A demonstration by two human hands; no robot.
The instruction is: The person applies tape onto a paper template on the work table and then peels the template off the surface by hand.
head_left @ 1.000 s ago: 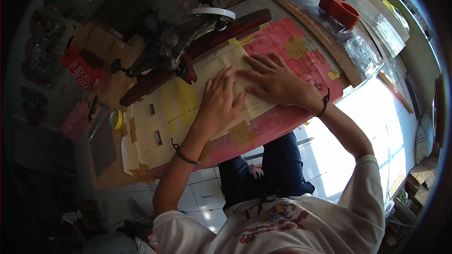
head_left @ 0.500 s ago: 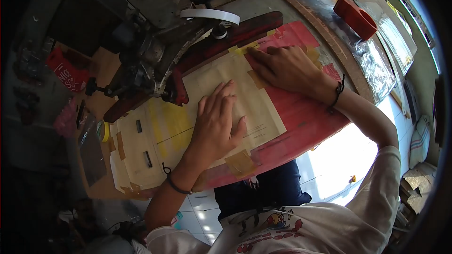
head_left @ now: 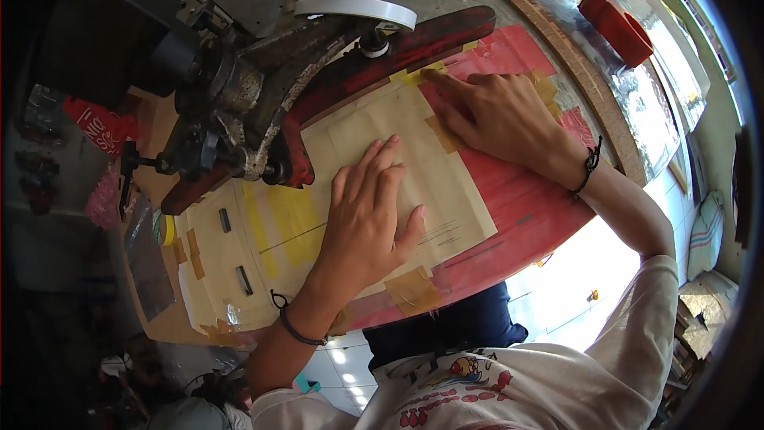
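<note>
My left hand [head_left: 366,219] lies flat on a cream sheet [head_left: 455,219] with its fingers stretched out and holds nothing. My right hand [head_left: 505,119] rests over the red surface [head_left: 517,207] to the right of the sheet. Its index finger reaches out and the tip touches yellow tape [head_left: 412,77] at the sheet's top edge. The other right fingers are partly bent, with nothing visible in them. Brown tape [head_left: 414,291] holds the sheet's lower edge, and a yellow patch [head_left: 290,219] with a dark line lies left of it.
A dark metal clamp arm with a red bar [head_left: 446,32] stands just beyond the sheet. A white band [head_left: 358,8] hangs on it. Two small dark strips [head_left: 243,280] and a yellow tape roll [head_left: 165,229] lie at the left. A red box-like holder [head_left: 617,28] sits at the far right.
The view has shifted slightly, so the clamp looks nearer. Both hands stay in nearly the same places on the sheet and tape.
</note>
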